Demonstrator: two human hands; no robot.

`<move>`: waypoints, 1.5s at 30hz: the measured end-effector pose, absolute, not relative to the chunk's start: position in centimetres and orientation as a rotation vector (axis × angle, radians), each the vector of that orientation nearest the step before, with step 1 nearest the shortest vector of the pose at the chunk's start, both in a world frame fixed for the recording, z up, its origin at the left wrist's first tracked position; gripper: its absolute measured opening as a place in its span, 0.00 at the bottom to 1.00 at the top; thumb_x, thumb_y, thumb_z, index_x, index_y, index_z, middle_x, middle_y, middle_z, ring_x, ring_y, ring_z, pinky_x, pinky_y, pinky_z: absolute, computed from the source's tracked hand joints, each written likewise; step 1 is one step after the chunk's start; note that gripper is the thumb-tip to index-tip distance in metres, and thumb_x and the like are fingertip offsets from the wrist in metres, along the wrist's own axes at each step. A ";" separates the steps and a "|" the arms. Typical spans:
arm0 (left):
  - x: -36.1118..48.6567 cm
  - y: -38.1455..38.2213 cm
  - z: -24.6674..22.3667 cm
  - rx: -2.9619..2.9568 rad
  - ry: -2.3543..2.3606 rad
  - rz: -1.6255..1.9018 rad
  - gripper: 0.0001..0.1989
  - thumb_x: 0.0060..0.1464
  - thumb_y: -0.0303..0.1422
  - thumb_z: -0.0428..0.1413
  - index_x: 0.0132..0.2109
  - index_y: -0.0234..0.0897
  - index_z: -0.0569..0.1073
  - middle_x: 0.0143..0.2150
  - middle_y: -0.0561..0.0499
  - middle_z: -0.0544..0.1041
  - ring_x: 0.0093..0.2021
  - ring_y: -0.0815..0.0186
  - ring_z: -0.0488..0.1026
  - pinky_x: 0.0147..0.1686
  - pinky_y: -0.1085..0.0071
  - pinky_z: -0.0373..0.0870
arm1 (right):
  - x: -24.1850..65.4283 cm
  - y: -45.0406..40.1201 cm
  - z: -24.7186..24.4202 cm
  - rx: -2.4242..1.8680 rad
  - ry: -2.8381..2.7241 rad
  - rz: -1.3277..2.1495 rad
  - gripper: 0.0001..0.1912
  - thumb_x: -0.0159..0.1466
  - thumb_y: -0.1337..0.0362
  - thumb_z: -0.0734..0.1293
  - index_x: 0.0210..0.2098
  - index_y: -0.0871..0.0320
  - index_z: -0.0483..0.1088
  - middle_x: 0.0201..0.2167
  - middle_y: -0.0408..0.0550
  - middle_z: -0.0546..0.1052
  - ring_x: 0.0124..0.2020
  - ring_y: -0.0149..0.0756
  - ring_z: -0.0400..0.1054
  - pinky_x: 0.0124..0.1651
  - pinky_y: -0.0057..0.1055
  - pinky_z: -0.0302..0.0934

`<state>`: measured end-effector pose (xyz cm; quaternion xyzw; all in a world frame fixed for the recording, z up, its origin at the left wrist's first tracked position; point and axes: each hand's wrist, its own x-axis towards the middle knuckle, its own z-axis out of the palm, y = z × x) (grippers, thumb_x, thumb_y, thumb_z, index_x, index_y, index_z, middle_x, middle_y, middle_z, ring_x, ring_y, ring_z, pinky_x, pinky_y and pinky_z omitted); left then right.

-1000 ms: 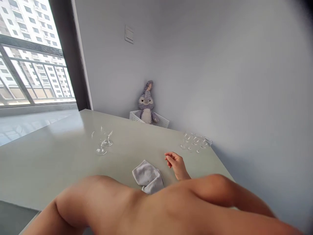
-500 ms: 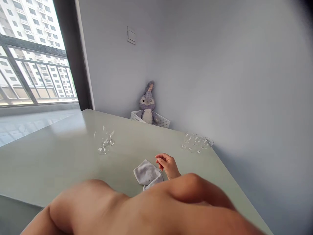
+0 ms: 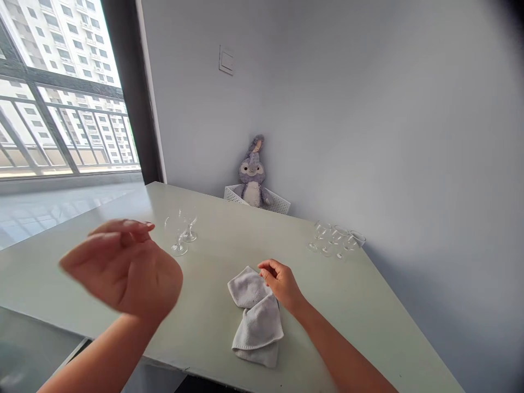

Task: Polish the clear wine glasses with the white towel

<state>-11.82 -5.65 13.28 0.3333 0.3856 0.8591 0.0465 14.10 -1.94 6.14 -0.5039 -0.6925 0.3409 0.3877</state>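
My left hand (image 3: 126, 267) is raised above the left part of the table, somewhat blurred, palm toward me. Its fingers are apart and hold nothing. My right hand (image 3: 282, 281) is at the upper right edge of a crumpled light grey cloth (image 3: 260, 325), fingers loosely curled with a gap to the thumb. Nothing shows in its grasp; whether it touches the cloth I cannot tell. Beyond my left hand stand two clear stemmed glasses, a nearer one (image 3: 179, 248) and a farther one (image 3: 190, 236). A group of several similar glasses (image 3: 327, 240) stands at the right rear.
The pale green table (image 3: 221, 240) reaches to the grey wall (image 3: 368, 136). Behind its far edge, a purple plush rabbit (image 3: 251, 177) sits in a white perforated basket (image 3: 280, 204). A window with a railing (image 3: 94, 128) is at the left.
The arm or shoulder that filled the foreground has drawn back, uncovering the whole cloth. My left hand has come into sight on the left. My right hand has barely moved; the view shifted slightly.
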 end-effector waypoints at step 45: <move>0.9 2.0 6.3 1.476 1.079 1.233 0.16 0.45 0.36 0.56 0.41 0.40 0.60 0.32 0.55 0.72 0.29 0.70 0.68 0.31 0.74 0.64 | 17.5 -2.6 7.2 -0.934 -0.827 1.669 0.17 0.48 0.60 0.73 0.35 0.60 0.70 0.24 0.44 0.74 0.23 0.32 0.67 0.28 0.28 0.61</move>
